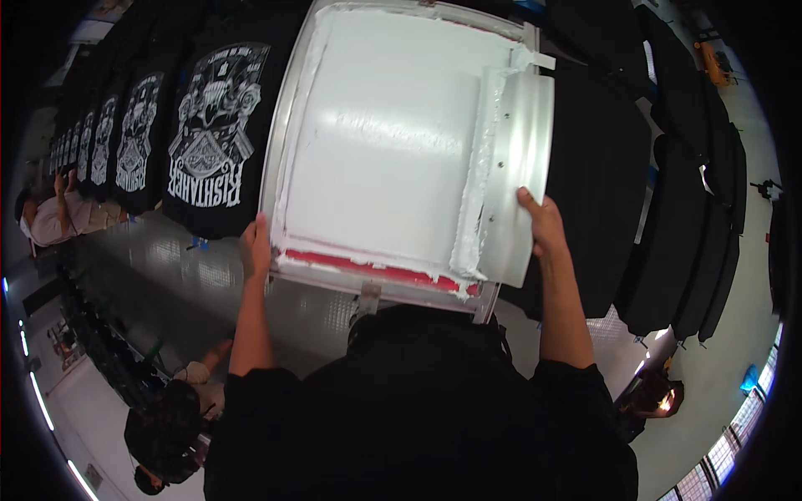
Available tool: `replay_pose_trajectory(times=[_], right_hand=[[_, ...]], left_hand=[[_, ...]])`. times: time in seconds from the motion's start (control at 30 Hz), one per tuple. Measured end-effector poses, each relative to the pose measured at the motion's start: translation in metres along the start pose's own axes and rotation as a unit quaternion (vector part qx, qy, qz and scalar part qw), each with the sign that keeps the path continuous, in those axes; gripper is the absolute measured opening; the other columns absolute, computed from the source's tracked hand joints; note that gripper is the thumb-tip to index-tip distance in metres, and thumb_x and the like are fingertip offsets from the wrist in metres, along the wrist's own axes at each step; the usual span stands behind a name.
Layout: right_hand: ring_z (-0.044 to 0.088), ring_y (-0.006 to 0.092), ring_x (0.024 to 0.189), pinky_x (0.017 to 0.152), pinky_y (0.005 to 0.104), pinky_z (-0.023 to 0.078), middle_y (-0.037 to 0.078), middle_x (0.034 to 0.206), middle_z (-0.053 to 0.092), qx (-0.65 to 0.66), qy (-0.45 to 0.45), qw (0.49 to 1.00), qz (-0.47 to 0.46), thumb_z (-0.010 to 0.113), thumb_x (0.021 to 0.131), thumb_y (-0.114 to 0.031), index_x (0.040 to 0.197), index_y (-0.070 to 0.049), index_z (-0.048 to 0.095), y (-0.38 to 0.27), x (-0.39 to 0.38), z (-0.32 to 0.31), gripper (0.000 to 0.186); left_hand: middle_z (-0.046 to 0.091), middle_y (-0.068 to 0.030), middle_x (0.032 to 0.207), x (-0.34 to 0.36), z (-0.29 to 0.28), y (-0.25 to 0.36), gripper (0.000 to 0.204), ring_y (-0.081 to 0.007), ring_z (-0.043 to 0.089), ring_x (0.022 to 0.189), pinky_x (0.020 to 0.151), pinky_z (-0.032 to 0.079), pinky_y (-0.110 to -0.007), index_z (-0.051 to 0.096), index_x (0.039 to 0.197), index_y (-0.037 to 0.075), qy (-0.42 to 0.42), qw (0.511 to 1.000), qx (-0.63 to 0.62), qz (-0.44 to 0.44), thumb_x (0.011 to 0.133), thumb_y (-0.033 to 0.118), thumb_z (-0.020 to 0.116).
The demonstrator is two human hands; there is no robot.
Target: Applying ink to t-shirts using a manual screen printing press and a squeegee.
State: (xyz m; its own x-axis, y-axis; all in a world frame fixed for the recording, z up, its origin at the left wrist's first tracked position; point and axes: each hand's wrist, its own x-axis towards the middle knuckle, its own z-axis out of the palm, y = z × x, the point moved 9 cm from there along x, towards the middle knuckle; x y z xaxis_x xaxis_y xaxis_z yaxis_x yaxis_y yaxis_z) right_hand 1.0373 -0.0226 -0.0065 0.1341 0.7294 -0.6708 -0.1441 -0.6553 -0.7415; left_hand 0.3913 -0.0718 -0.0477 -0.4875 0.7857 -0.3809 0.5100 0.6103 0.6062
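A metal-framed screen coated with white paste fills the upper middle of the view, with a red strip showing along its near side. My left hand grips the frame's left edge near the lower corner, its fingers partly hidden. A wide silver squeegee lies along the screen's right side, white paste thick on its inner edge. My right hand is closed on the squeegee, thumb on its face. Black garment fabric is spread on a board just right of the screen.
Black shirts with white prints line the left on boards; more black-covered boards curve away right. A person sits at far left; other people are at lower left and lower right. Grey floor shows below the boards.
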Motion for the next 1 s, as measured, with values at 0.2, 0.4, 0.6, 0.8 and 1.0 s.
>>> replay_pose_trajectory(times=[0.2, 0.4, 0.6, 0.8, 1.0], right_hand=[[0.071, 0.021, 0.089, 0.079, 0.0354, 0.06, 0.015, 0.104, 0.072, 0.04, -0.024, 0.999, -0.024, 0.072, 0.097, -0.034, 0.121, 0.006, 0.063, -0.013, -0.024, -0.041, 0.048], [0.071, 0.0212, 0.087, 0.081, 0.0348, 0.059, 0.014, 0.103, 0.072, 0.082, 0.048, 0.993, -0.072, 0.072, 0.097, -0.034, 0.122, 0.006, 0.063, 0.009, -0.083, -0.165, 0.048], [0.072, 0.0223, 0.08, 0.071, 0.0359, 0.06, 0.015, 0.1, 0.072, 0.076, 0.167, 0.979, -0.09, 0.073, 0.095, -0.036, 0.12, 0.005, 0.063, 0.017, -0.132, -0.296, 0.049], [0.072, 0.0222, 0.081, 0.072, 0.0359, 0.06, 0.014, 0.1, 0.072, 0.076, 0.194, 0.974, -0.091, 0.074, 0.095, -0.037, 0.12, 0.005, 0.063, 0.014, -0.122, -0.377, 0.05], [0.071, 0.0216, 0.084, 0.076, 0.0361, 0.059, 0.013, 0.102, 0.072, 0.071, 0.162, 0.981, -0.077, 0.074, 0.095, -0.035, 0.121, 0.004, 0.063, 0.016, -0.091, -0.432, 0.048]], left_hand=[[0.06, -0.009, 0.071, -0.092, 0.004, 0.044, 0.06, -0.0154, 0.053, 0.069, 0.065, 0.046, -0.038, 0.066, 0.09, -0.005, 0.058, 0.998, 0.016, 0.012, 0.103, 0.053, 0.055], [0.06, -0.0049, 0.072, -0.143, 0.081, 0.091, 0.054, -0.0132, 0.05, 0.069, 0.063, 0.044, -0.035, 0.069, 0.096, -0.005, 0.04, 0.994, -0.034, 0.093, 0.103, 0.047, 0.059], [0.048, -0.0021, 0.066, -0.207, 0.181, 0.163, 0.054, -0.0132, 0.041, 0.068, 0.06, 0.038, -0.035, 0.063, 0.086, -0.004, -0.08, 0.985, -0.077, 0.134, 0.101, 0.047, 0.061], [0.052, -0.0039, 0.066, -0.258, 0.243, 0.198, 0.056, -0.014, 0.044, 0.068, 0.061, 0.04, -0.036, 0.066, 0.09, -0.005, -0.102, 0.988, -0.035, 0.108, 0.099, 0.051, 0.063], [0.064, -0.0048, 0.075, -0.301, 0.289, 0.183, 0.05, -0.0148, 0.055, 0.072, 0.068, 0.048, -0.036, 0.071, 0.101, -0.003, -0.092, 0.991, -0.078, 0.064, 0.101, 0.046, 0.062]])
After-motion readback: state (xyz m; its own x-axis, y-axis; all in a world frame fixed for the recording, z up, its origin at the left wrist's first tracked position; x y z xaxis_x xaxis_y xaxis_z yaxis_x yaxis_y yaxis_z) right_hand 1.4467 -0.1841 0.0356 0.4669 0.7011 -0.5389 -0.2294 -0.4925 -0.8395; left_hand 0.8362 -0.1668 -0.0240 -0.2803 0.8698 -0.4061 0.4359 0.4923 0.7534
